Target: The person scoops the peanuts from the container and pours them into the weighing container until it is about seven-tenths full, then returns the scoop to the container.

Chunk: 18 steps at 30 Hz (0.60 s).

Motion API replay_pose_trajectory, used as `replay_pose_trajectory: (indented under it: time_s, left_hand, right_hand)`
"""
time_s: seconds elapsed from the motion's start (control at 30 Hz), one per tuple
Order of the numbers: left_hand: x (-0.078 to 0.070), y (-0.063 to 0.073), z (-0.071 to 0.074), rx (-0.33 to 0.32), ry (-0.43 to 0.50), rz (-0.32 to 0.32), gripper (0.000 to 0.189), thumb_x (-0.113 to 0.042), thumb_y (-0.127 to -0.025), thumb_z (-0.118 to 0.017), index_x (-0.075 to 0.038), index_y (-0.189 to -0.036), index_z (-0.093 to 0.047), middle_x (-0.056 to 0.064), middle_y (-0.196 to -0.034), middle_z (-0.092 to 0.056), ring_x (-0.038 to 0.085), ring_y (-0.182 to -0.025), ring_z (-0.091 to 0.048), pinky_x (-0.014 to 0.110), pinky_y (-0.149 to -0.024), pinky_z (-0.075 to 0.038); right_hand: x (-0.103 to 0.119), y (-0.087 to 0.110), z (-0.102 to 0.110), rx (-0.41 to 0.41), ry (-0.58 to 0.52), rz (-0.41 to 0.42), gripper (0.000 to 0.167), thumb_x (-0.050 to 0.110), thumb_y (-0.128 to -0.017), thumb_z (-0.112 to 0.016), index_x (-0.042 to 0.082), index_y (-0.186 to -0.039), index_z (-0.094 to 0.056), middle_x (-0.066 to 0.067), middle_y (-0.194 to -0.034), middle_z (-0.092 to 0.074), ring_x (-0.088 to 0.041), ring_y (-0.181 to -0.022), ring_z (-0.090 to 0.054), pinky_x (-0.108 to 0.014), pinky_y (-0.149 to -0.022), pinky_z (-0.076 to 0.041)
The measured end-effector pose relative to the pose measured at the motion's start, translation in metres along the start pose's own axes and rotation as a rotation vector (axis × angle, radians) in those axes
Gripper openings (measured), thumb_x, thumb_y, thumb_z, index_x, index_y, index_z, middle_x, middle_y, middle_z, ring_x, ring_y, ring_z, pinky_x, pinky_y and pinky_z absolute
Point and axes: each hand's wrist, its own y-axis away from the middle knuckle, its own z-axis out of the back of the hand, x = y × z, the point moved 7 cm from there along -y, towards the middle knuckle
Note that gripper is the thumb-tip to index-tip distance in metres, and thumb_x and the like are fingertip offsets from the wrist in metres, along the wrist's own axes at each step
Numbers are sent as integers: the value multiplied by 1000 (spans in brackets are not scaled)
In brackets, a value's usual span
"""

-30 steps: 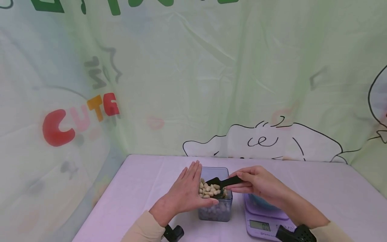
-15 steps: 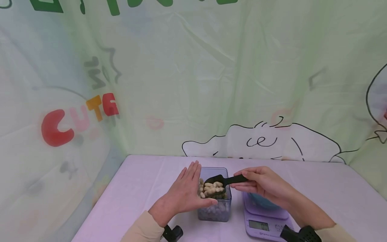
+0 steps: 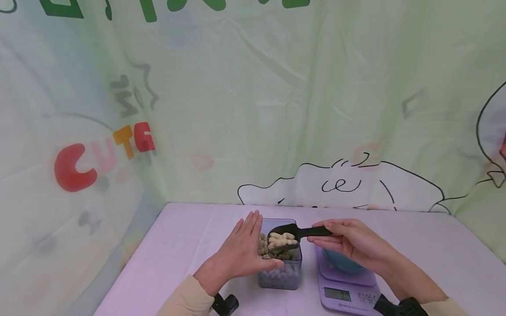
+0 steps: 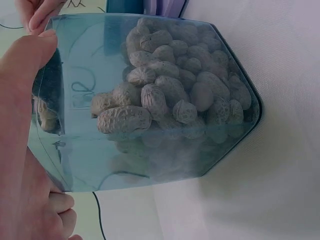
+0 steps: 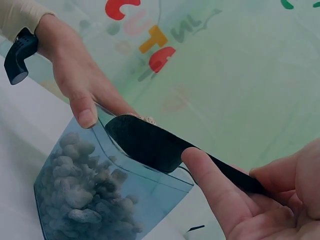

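Observation:
A clear bluish plastic container holds unshelled peanuts. My left hand rests against its left side, fingers straight, with the thumb along the near rim. My right hand grips the handle of a black scoop. Several peanuts lie in the scoop's bowl, which is held over the container's opening. Seen from the right wrist, the underside of the scoop is close over the rim, and the load is mostly hidden behind it.
Right of the container stands a purple kitchen scale with a digital display. A blue bowl sits on it, partly hidden under my right hand. A white cloth covers the table; a printed curtain hangs behind.
My right hand has lifted the scoop up and to the right, out of the peanuts, and it now carries several of them. The left hand stays in place.

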Motion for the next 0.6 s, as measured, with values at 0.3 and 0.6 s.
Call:
replay_pose_trajectory:
  time_s: [0.3, 0.6]
  left_hand:
    - [0, 0, 1, 18, 9, 4, 122, -87, -78, -48, -5, -160, -9, 12, -168, -9, 24, -156, -8, 48, -125, -19]
    - [0, -1, 7, 54, 27, -7, 122, -85, -77, -52, -4, -159, -13, 12, -167, -12, 26, -155, -12, 48, -125, -18]
  right_hand:
    - [12, 12, 4, 38, -47, 29, 34, 13, -106, -45, -7, -131, -57, -22, -128, -64, -29, -119, -65, -34, -103, -49]
    - [24, 30, 17, 63, -95, 59, 33, 10, -108, -40, -1, -126, -64, -19, -128, -65, -31, -121, -64, -35, -104, -49]
